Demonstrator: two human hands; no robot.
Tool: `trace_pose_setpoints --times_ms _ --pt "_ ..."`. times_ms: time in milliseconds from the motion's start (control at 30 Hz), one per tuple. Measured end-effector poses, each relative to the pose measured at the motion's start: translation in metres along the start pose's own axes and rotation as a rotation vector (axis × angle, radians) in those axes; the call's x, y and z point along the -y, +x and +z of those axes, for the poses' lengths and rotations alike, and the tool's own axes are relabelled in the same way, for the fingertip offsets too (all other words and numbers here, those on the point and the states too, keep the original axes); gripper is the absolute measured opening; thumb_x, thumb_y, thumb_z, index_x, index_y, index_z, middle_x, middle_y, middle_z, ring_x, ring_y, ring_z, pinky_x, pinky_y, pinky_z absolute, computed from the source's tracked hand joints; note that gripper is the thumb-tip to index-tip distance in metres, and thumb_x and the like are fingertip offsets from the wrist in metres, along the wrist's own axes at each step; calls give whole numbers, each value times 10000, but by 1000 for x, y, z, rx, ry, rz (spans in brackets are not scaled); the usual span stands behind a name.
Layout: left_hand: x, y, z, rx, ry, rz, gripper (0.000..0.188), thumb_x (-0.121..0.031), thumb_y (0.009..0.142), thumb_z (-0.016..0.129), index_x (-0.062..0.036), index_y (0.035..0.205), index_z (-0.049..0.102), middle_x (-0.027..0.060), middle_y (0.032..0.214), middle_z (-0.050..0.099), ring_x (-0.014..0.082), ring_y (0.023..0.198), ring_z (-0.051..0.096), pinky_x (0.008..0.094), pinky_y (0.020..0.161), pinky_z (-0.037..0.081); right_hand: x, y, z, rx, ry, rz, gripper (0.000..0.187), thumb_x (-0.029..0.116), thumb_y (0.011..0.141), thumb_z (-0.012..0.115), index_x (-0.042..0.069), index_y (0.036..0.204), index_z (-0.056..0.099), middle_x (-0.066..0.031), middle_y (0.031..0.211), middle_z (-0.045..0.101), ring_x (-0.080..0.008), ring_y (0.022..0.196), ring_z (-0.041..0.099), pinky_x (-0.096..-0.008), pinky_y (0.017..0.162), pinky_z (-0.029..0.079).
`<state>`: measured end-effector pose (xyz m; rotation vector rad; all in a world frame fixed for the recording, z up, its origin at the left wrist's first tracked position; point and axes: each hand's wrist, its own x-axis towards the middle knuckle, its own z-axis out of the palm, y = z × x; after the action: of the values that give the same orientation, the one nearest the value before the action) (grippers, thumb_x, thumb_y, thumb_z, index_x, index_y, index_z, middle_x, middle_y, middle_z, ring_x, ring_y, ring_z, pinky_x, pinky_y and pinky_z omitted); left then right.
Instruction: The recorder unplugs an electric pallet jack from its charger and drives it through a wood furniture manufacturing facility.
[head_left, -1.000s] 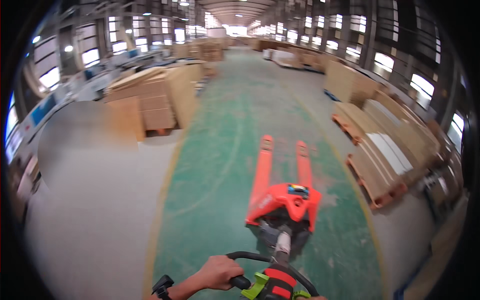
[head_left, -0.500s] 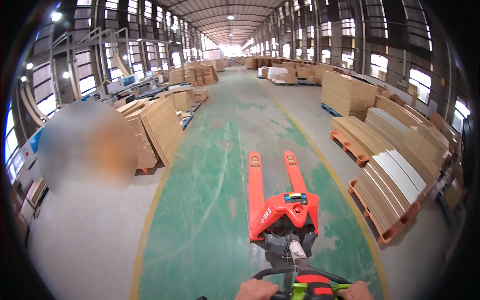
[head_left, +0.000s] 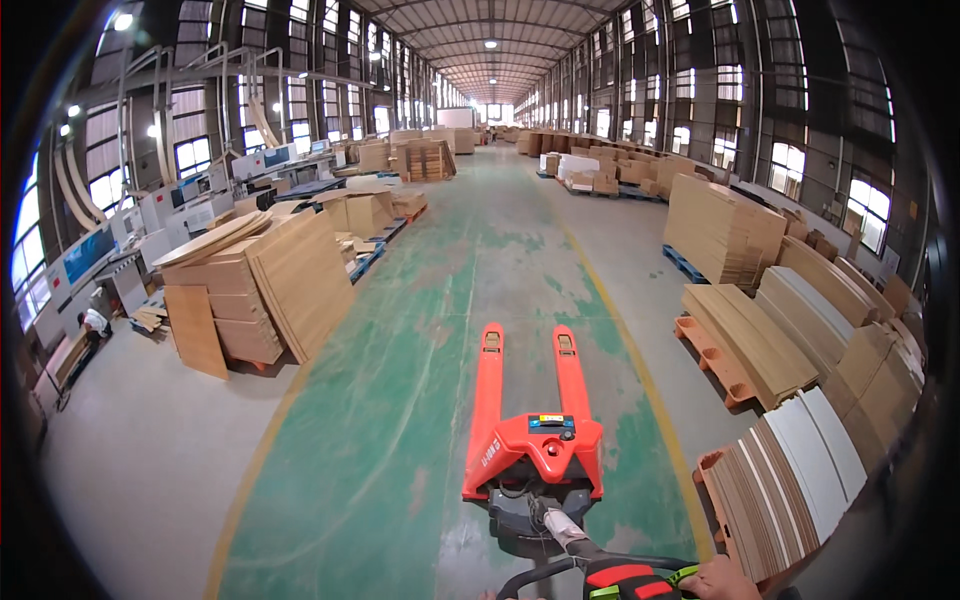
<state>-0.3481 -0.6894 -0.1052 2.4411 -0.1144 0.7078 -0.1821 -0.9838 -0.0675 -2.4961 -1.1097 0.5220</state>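
Note:
In front of me on the green floor stands a red electric pallet truck (head_left: 548, 447), its two forks (head_left: 525, 365) pointing away from me with nothing on them. Its black tiller handle (head_left: 625, 575), with red and lime-green parts, leans toward me at the lower edge. My right hand (head_left: 722, 580) is closed around the handle's right grip, partly cut off by the picture's edge. Of my left hand (head_left: 488, 596) only a sliver shows by the left side of the handle loop; its fingers are almost wholly out of view.
Yellow lines (head_left: 640, 375) border the green aisle (head_left: 360, 480). At left, a board stack (head_left: 300, 290) stands close to the line. Along the right lie panel stacks on orange pallets (head_left: 735, 375) and a tall stack (head_left: 722, 230). A person (head_left: 95, 322) crouches far left near machines.
The view has shifted: the truck's body sits further left and lower, its handle further right. Stacks on the right appear lower and nearer. My left hand has mostly slipped below the edge.

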Motion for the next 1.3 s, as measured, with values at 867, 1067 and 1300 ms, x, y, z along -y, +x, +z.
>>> trace_pose_setpoints --times_ms 867,1067,1300 --pt "440 585 99 -42 35 -29 181 -122 587 679 -100 746 596 82 646 561 305 614 584 416 564 461 -166 678 -246 14 143 -66 321 293 943 438 77 908 673 -183 750 654 -373 673 617 -478 586 455" --pt "552 718 129 -26 87 -20 178 -119 590 688 -104 744 600 84 645 561 306 617 587 423 568 456 -218 835 -280 -7 105 -134 249 253 939 487 87 945 672 -179 710 626 -387 677 602 -495 596 452" --pt "671 897 174 -36 91 -5 172 -142 608 696 -107 759 622 72 657 583 290 619 597 402 560 464 -299 1028 -358 -31 95 -116 285 236 940 442 59 931 664 -206 788 640 -399 718 602 -499 611 448"
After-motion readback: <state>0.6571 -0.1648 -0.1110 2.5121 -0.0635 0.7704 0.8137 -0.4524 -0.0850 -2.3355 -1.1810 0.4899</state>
